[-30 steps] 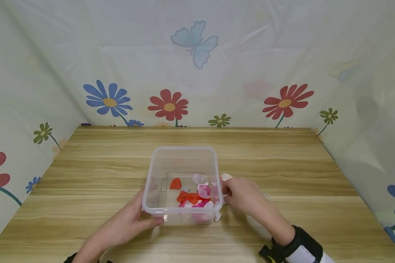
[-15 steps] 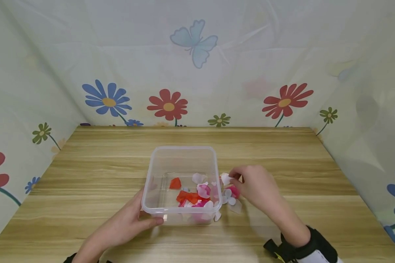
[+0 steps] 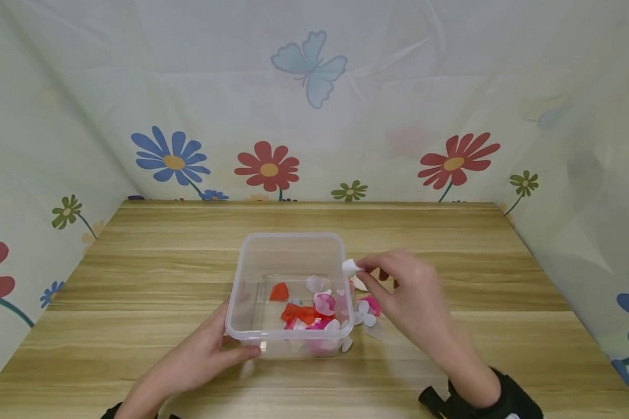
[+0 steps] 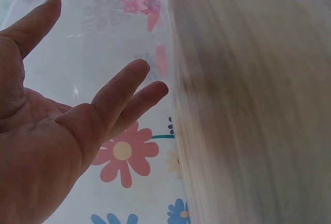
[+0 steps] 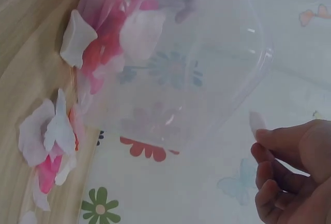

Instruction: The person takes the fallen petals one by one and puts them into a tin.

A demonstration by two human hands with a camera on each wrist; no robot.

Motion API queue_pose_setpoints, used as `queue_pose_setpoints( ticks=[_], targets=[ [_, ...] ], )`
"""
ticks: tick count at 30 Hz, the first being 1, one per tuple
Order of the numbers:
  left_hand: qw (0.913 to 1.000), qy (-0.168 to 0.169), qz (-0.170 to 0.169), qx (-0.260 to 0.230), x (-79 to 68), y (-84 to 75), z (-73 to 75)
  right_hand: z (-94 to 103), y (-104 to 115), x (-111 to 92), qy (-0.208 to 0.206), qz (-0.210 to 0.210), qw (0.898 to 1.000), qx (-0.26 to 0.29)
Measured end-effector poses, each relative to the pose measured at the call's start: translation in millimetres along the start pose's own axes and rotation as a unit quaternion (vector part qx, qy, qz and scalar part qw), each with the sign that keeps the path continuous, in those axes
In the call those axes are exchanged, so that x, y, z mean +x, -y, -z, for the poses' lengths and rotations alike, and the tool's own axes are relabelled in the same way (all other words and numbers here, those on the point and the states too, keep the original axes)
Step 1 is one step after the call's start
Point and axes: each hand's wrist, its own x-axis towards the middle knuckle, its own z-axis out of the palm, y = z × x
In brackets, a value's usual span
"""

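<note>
A clear plastic box (image 3: 300, 254) stands on the table with red, pink and white petals (image 3: 306, 315) inside. Against its left side rests my left hand (image 3: 201, 352), thumb near the front corner; the left wrist view shows its fingers (image 4: 121, 87) extended along the wall. My right hand (image 3: 414, 297) pinches a white petal (image 3: 350, 267) between thumb and forefinger, just beside the box's right rim. In the right wrist view that petal (image 5: 255, 121) sticks out beyond the fingertips, and the other fingers are curled.
On the table right of the box lies a small pile of petals, among them a white flower-shaped piece (image 3: 364, 314) and a pink petal (image 3: 372, 304). One pale petal (image 3: 347, 344) sits by the near right corner. A flower-printed cloth (image 3: 314, 128) encloses the wooden table (image 3: 152, 250).
My right hand has come away from the pile and risen with a white petal, then shifted left toward the box rim. The left hand and the box have stayed put.
</note>
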Motion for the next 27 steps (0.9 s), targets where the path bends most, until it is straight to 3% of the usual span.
queue_pose_setpoints(
  ticks=[5,15,22,27],
  targets=[
    [1.0,0.0,0.006,-0.004,0.5,-0.6,-0.1,-3.9,9,-2,0.002,0.033,0.998,0.044],
    [0.9999,0.002,0.008,-0.007,0.8,1.2,-0.8,-10.3,14,-6,0.042,0.034,0.996,0.064],
    [0.9995,-0.004,0.032,-0.006,1.2,1.2,-1.1,-8.6,12,-6,0.047,0.013,0.998,0.037],
    [0.9997,-0.002,0.025,-0.006,1.5,1.2,-1.0,-7.1,9,-7,0.056,-0.015,0.998,-0.003]
  ],
)
